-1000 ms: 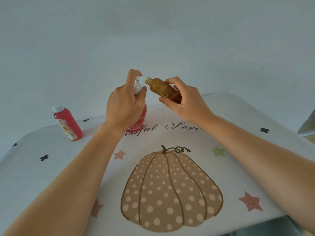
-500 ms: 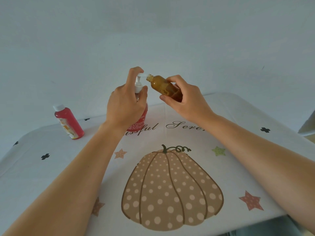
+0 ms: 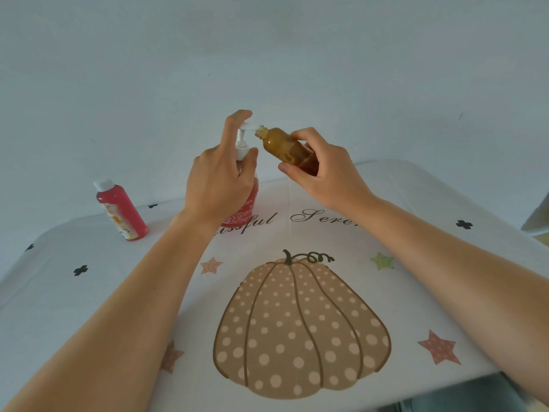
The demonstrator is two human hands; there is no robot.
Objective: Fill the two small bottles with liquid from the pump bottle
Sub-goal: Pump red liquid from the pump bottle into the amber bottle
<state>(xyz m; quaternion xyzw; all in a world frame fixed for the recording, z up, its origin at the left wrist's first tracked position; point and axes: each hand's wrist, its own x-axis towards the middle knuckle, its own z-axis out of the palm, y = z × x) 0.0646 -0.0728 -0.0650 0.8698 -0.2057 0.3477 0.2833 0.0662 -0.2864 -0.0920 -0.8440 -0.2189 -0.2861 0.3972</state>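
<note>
1. Gripping pump bottle point(image 3: 250, 200) mid-frame, left hand point(image 3: 219, 185) curled round it, ready to press
2. Pinching amber small bottle point(image 3: 282, 144) in right hand point(image 3: 323, 171), tilted mouth-to-nozzle point(image 3: 251, 126) to catch liquid
3. Parked left of frame: capped red small bottle point(image 3: 120, 209)

A table point(image 3: 89, 295) covered in a white pumpkin-print cloth point(image 3: 416, 292) carries a capped red small bottle point(image 3: 121, 211) at far left and, apparently standing mid-back, the pump bottle point(image 3: 244, 203).
</note>
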